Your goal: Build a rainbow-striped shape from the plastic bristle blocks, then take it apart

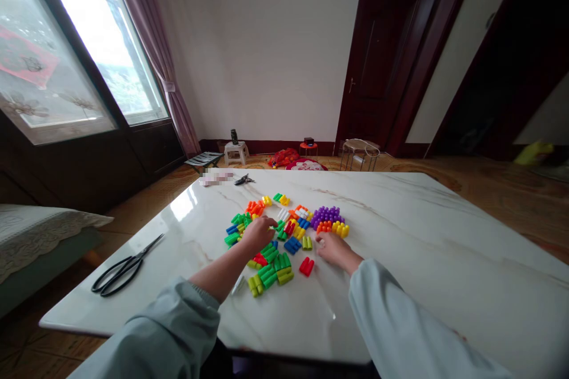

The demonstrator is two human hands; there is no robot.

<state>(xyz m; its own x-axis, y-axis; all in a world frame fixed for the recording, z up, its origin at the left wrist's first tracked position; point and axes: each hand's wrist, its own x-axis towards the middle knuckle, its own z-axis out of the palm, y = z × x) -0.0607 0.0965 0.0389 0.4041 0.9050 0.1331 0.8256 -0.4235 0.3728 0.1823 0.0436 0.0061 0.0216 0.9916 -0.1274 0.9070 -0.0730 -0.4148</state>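
Head view: blocks (290, 228) lie in a loose multicoloured cluster on a white marbled desk (413, 237), around the centre of the frame and slightly below. Left hand (260, 233) is over the left part of the cluster, fingers curled downward; cannot tell whether they grip a block. Right hand (329, 247) is at the cluster's right edge, just below the orange block (324, 226) and yellow block (340, 229); its fingers are bent, grip cannot be told. The two hands are apart, with a blue block (292, 244) between them. Purple blocks (327, 217) sit grouped at the cluster's upper right. Red block (306, 266) lies separately, below and left of the right hand. Green blocks (267, 275) are at the lower centre. Black scissors (124, 269) lie at lower left; pliers (243, 179) near the desk's far edge, above the cluster.
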